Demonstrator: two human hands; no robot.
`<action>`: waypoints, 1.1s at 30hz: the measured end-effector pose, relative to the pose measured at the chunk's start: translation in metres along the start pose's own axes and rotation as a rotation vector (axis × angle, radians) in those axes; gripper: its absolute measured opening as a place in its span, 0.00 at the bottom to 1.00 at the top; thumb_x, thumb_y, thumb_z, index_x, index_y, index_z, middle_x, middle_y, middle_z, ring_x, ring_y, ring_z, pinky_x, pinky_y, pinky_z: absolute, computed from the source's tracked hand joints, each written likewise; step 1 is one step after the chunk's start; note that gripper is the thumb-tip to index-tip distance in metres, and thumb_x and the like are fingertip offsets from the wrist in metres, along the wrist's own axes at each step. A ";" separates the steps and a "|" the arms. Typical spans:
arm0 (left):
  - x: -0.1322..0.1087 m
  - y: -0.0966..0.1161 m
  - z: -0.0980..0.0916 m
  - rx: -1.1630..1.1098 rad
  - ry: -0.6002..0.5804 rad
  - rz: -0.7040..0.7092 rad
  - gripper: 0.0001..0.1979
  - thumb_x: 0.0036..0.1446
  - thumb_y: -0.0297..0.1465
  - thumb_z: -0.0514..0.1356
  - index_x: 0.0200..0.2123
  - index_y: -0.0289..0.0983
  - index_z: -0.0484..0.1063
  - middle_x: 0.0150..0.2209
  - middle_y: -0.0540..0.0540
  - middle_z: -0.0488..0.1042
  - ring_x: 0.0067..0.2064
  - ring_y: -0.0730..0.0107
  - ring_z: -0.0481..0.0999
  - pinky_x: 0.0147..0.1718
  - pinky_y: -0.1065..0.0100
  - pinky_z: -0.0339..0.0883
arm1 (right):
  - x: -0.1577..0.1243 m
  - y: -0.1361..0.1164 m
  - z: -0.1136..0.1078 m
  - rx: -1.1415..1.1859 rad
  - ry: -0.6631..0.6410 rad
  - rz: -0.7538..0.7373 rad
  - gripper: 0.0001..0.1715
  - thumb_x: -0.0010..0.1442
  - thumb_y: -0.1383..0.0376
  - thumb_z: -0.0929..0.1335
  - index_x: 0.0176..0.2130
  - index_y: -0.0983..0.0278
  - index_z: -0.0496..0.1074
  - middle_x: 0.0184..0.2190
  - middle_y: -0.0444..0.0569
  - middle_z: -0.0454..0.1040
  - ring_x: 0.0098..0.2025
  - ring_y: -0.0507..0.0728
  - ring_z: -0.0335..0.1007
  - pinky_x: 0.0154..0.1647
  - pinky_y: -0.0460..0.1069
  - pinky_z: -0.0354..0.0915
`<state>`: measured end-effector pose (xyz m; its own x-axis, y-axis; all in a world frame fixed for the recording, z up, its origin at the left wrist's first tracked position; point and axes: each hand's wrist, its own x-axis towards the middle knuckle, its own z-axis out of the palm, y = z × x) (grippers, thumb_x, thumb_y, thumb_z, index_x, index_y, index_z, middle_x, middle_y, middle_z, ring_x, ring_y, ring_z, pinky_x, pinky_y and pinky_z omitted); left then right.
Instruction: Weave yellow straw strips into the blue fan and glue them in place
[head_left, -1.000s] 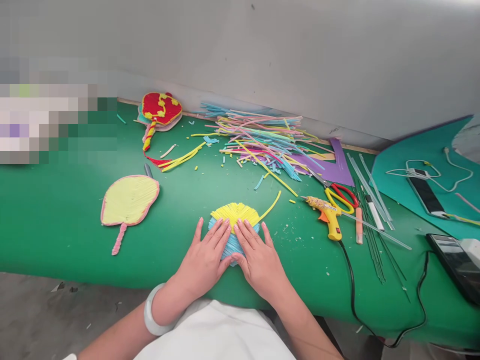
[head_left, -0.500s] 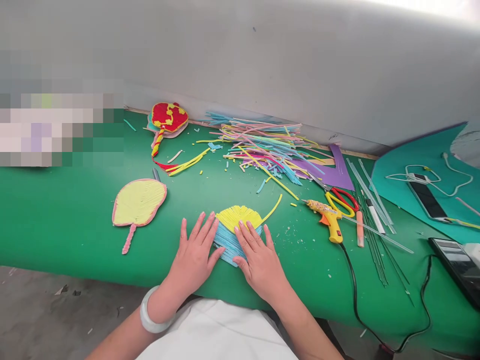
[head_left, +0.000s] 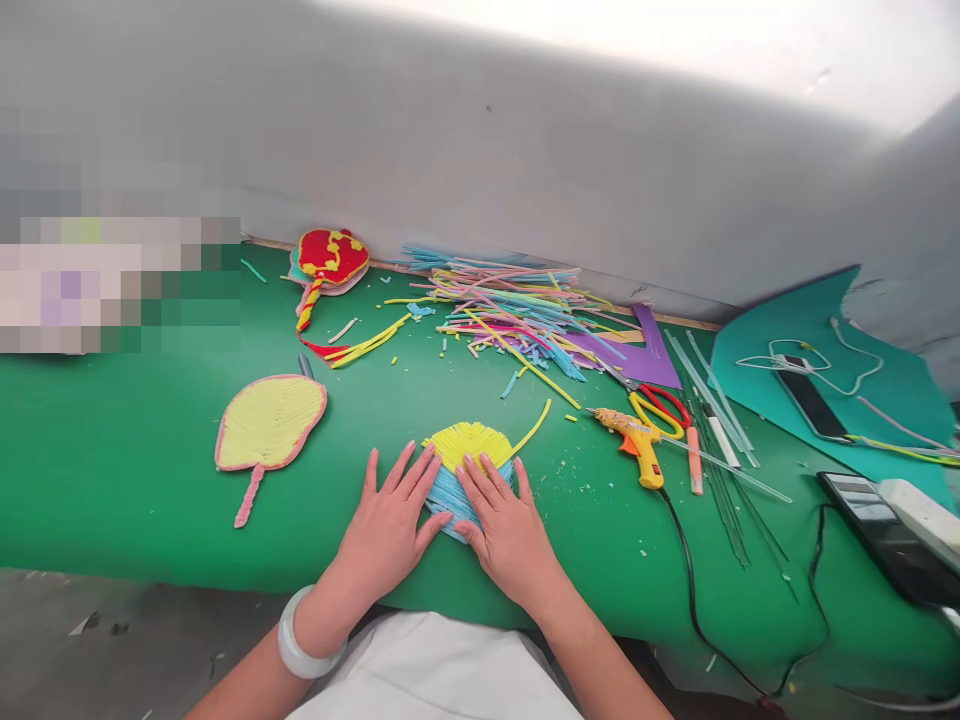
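Note:
A fan-shaped piece made of pipe cleaners [head_left: 469,441], yellow above and blue below, lies flat on the green table in front of me. One yellow pipe cleaner [head_left: 534,426] sticks out from its upper right. My left hand [head_left: 390,520] rests at its left edge, fingers spread, fingertips touching it. Flat on its right part lies my right hand [head_left: 506,530], fingers stretched out and covering some of the blue rows. To the left is a pale yellow fan [head_left: 274,422] with a pink rim and twisted pink handle.
A loose heap of coloured pipe cleaners [head_left: 510,305] spreads along the wall. Right of my hands lie a yellow glue gun [head_left: 634,445] with a black cord, scissors [head_left: 660,408], green wires [head_left: 731,500] and a phone [head_left: 889,535]. A red fan [head_left: 332,257] sits at the back left.
The view has tilted up and shifted slightly right. My right hand has slid a little left over the piece; my left hand stays at its edge.

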<state>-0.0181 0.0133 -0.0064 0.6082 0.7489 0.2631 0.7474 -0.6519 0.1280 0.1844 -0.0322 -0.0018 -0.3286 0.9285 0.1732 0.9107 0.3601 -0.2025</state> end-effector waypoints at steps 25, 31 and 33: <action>0.020 -0.020 0.001 -0.421 0.402 -0.170 0.14 0.68 0.32 0.56 0.56 0.41 0.66 0.52 0.44 0.76 0.58 0.60 0.74 0.63 0.44 0.61 | 0.120 0.181 -0.028 -0.325 0.051 0.621 0.14 0.67 0.66 0.61 0.43 0.68 0.73 0.43 0.62 0.75 0.47 0.65 0.66 0.46 0.56 0.54; 0.021 -0.021 0.004 -0.419 0.421 -0.190 0.14 0.67 0.33 0.56 0.55 0.41 0.68 0.52 0.44 0.77 0.57 0.60 0.74 0.62 0.44 0.62 | 0.117 0.175 -0.034 -0.369 0.061 0.495 0.10 0.65 0.67 0.62 0.39 0.67 0.73 0.39 0.59 0.75 0.44 0.63 0.66 0.45 0.55 0.53; 0.020 -0.022 0.004 -0.429 0.434 -0.206 0.10 0.67 0.33 0.56 0.51 0.40 0.69 0.48 0.44 0.77 0.53 0.61 0.76 0.62 0.45 0.64 | 0.115 0.165 -0.042 -0.391 0.102 0.473 0.12 0.66 0.67 0.61 0.39 0.68 0.72 0.39 0.61 0.74 0.44 0.64 0.65 0.47 0.56 0.53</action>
<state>-0.0209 0.0431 -0.0076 0.2327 0.8062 0.5440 0.6095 -0.5567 0.5644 0.3074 0.1301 0.0251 0.1405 0.9589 0.2466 0.9825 -0.1659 0.0851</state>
